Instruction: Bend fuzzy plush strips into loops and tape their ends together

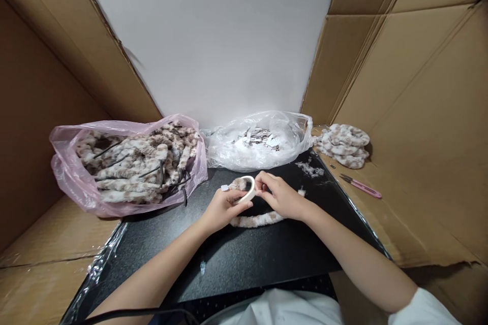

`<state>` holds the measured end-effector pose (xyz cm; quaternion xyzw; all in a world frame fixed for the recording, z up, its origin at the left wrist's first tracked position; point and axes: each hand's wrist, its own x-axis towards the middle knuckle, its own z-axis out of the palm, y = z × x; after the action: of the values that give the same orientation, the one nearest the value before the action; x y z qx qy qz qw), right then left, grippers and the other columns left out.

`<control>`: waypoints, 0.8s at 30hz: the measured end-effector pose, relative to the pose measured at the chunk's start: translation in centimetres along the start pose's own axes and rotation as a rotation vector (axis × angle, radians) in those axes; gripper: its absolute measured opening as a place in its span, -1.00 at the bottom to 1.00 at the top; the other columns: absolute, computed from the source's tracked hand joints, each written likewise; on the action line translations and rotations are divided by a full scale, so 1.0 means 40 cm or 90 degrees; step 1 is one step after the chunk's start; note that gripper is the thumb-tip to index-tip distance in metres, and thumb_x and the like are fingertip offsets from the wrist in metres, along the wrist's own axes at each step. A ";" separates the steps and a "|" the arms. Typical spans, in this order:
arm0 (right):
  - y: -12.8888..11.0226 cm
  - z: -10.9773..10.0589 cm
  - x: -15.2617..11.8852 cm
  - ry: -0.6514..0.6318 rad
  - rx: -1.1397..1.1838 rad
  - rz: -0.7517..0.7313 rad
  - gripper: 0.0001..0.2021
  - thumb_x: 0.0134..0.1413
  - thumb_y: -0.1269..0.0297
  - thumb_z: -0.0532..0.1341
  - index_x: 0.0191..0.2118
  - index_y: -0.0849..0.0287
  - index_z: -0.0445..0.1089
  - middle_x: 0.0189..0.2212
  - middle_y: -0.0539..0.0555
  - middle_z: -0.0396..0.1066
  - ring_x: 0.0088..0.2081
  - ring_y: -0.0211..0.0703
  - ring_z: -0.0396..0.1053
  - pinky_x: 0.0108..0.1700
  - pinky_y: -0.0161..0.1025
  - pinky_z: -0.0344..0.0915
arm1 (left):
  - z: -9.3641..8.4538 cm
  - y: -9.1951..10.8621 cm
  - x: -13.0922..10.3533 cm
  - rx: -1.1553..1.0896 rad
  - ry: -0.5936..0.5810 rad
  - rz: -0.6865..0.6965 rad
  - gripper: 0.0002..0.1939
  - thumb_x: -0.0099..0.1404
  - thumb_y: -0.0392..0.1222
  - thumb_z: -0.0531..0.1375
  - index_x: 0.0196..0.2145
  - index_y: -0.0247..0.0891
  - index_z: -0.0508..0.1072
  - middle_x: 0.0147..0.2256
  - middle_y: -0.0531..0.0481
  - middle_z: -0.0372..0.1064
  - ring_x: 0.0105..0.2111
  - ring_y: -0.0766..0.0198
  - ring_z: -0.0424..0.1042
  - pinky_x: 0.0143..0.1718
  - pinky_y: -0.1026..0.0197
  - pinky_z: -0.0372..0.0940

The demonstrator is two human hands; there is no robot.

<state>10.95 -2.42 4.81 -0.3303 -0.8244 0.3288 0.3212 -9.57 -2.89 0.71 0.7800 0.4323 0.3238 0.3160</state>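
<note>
My left hand [224, 209] is closed around a roll of white tape [249, 195], its thumb along the lower side. A small white tag [224, 188] shows by its fingers. Beside the roll, one end of a furry white-and-brown band [255, 221] lies near the left fingers. The band curves below both hands on the black tabletop, partly hidden. My right hand [280, 196] pinches at the right edge of the roll. Whether a loose tape end is between its fingers is too small to see.
A pink plastic bag [63, 162] of furry bands with dark ends stands left. Behind the hands lies a clear bag [224, 155] with small flat pieces. Right are stacked furry pieces [343, 144] and pink-handled snips [364, 188]. Cardboard walls [427, 86] flank the black table [244, 259].
</note>
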 end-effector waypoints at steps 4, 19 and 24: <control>-0.075 -0.011 -0.025 -0.099 0.076 0.030 -0.87 0.12 0.52 0.06 -0.32 0.13 0.13 -0.43 -0.07 0.20 -0.39 -0.30 0.17 -0.30 -0.34 0.11 | -0.004 -0.003 0.009 -0.012 0.005 -0.016 -0.76 0.19 -0.07 0.25 -0.34 -0.29 0.60 -0.50 0.04 0.46 -0.49 0.35 0.30 -0.43 0.35 0.13; -0.164 -0.050 -0.156 -0.001 0.206 0.169 -0.82 0.28 0.24 0.00 -0.37 0.11 0.06 -0.37 -0.02 0.15 -0.35 -0.25 0.08 -0.29 -0.29 0.12 | -0.022 -0.008 0.024 0.029 -0.009 0.046 -0.71 0.18 -0.02 0.24 -0.49 -0.33 0.53 -0.58 0.05 0.38 -0.56 0.38 0.27 -0.48 0.34 0.10; -0.089 -0.091 -0.152 0.088 0.125 0.200 -0.88 0.23 0.24 0.04 -0.33 0.10 0.09 -0.38 -0.03 0.14 -0.36 -0.24 0.11 -0.29 -0.28 0.13 | -0.019 -0.007 0.015 0.040 -0.022 0.047 -0.78 0.22 -0.13 0.18 -0.44 -0.32 0.53 -0.55 0.04 0.40 -0.53 0.37 0.28 -0.47 0.34 0.11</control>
<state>15.98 -7.83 7.70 -0.4437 -0.7030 0.4300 0.3522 -10.04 -2.08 1.10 0.8107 0.4075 0.3077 0.2866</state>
